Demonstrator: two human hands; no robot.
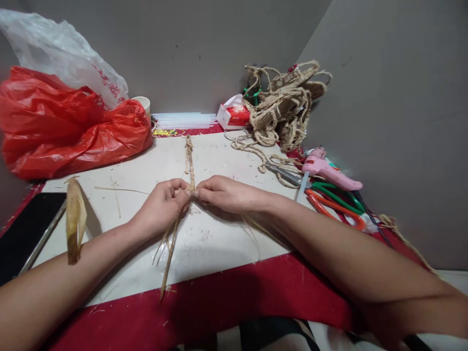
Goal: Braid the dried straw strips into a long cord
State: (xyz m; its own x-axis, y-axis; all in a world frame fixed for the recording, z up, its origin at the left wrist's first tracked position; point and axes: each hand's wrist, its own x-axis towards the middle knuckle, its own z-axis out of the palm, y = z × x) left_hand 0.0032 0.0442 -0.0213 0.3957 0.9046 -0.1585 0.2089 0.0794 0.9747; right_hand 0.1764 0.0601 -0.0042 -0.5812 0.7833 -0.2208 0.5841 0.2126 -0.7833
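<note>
A narrow braided straw cord [192,170] runs away from me over a white board [219,234]. My left hand [165,199] pinches its near end between thumb and fingers. Close against it, my right hand [219,193] is also closed on the braid's end, thumb and forefinger together. Loose straw strands [168,258] hang from under my left hand toward the board's near edge. More thin strands trail beneath my right wrist. Exactly which strands each hand grips is hidden by the fingers.
At left are a red plastic bag [69,126], a phone [29,229] and a dry husk piece [75,219]. Behind stand a paper cup [143,103], clear sticks [185,120] and a tissue pack [234,116]. Coiled braided rope [281,109], a pink glue gun [329,170] and orange-green-handled scissors [334,207] lie right.
</note>
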